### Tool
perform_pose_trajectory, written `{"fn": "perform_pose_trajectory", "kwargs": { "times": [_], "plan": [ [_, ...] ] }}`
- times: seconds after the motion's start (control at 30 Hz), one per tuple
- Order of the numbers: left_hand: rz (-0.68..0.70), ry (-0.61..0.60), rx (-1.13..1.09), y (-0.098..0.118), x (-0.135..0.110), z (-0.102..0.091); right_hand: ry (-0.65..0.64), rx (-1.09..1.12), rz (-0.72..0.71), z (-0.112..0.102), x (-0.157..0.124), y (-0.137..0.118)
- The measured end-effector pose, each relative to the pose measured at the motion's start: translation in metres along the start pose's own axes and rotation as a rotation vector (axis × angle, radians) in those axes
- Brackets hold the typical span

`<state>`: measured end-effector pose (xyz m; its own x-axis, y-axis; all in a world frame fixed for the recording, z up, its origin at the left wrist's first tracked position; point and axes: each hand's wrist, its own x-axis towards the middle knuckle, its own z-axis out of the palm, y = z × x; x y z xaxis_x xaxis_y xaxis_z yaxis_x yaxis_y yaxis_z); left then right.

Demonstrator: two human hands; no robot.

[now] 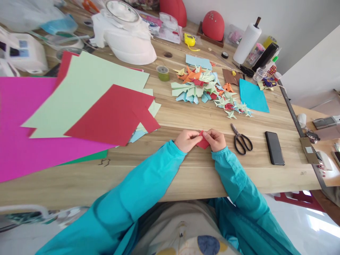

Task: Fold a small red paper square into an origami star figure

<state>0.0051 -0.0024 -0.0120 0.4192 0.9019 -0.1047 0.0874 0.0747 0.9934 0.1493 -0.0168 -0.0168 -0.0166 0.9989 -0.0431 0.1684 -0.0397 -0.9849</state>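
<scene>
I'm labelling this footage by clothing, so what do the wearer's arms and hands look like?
The left sleeve and right sleeve are plain turquoise, long and loose, with creased fabric and cuffs narrowing at the wrists. The left hand and right hand are ungloved; no watch or ring is visible.

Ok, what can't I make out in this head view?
In the head view:
Small red paper: folds partly hidden by the left hand and right hand.
Magenta sheet: cut off by the left edge.
Green sheet: mostly under the magenta one.
Purple wrapper: print too small to read.
</scene>
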Motion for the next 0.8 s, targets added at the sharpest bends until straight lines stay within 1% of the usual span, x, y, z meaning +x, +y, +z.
{"fn": "perform_pose_trajectory", "kwargs": {
  "times": [0.1,0.2,0.43,0.5,0.57,0.63,0.7,0.8],
  "plan": [
    [0.062,-0.018,0.055,0.000,0.000,-0.001,-0.038,-0.028,-0.056,-0.001,0.000,0.003],
    [0.106,-0.026,0.087,0.000,0.002,-0.003,-0.041,-0.014,-0.055,-0.002,0.001,0.005],
    [0.069,-0.043,0.106,0.002,0.003,-0.008,-0.053,0.081,0.003,-0.002,0.003,0.005],
    [0.031,-0.048,0.089,0.004,0.002,-0.008,-0.025,0.102,0.028,-0.002,0.004,0.004],
    [-0.027,-0.036,0.060,0.004,0.001,-0.008,0.035,0.131,0.056,-0.004,0.005,0.004],
    [-0.063,-0.016,0.030,0.003,0.001,-0.009,0.096,0.149,0.053,-0.006,0.006,0.004],
    [-0.061,-0.002,0.012,0.002,0.002,-0.009,0.125,0.155,0.022,-0.007,0.008,0.004],
    [-0.046,0.016,-0.006,0.000,0.003,-0.010,0.133,0.183,-0.010,-0.008,0.008,0.002]
  ]
}}
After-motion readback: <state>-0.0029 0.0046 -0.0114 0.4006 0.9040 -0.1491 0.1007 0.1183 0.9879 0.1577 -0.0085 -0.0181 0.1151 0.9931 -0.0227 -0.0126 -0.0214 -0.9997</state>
